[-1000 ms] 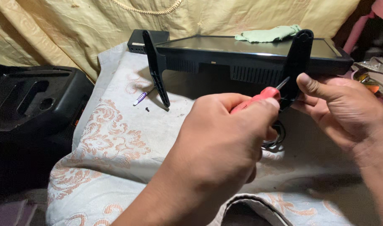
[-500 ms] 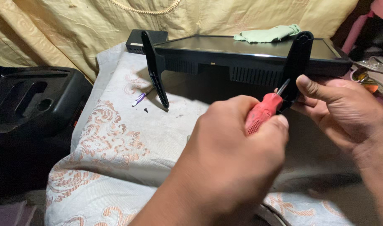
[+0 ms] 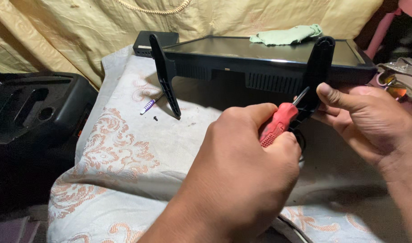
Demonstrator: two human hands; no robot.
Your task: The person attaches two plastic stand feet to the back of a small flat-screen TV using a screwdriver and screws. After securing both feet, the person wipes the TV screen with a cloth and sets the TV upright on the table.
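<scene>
Left hand [image 3: 242, 171] closed in a fist round a red-handled screwdriver [image 3: 278, 123]; thumb and fingers wrap the grip, metal shaft angled up and to the right. Shaft tip meets the lower part of the right stand leg [image 3: 317, 74]; exact contact point hidden behind the thumb of the other hand.

Right hand [image 3: 363, 119] partly closed on the lower end of that same leg, thumb on the near side, fingers curled behind it.

Both legs belong to a black flat monitor [image 3: 260, 56] lying screen side down, legs sticking up. Left stand leg [image 3: 163, 76] stands free, well apart from both hands.

Monitor rests on a white cloth with orange floral pattern [image 3: 125, 148]. On the cloth near the left leg: a small purple-and-white striped tool [image 3: 148, 106] and, just beside it, a small black screw [image 3: 156, 118].

A green rag [image 3: 284, 35] lies on top of the monitor. Black plastic casing [image 3: 30, 112] at far left. Yellow fabric [image 3: 80, 27] behind everything.
</scene>
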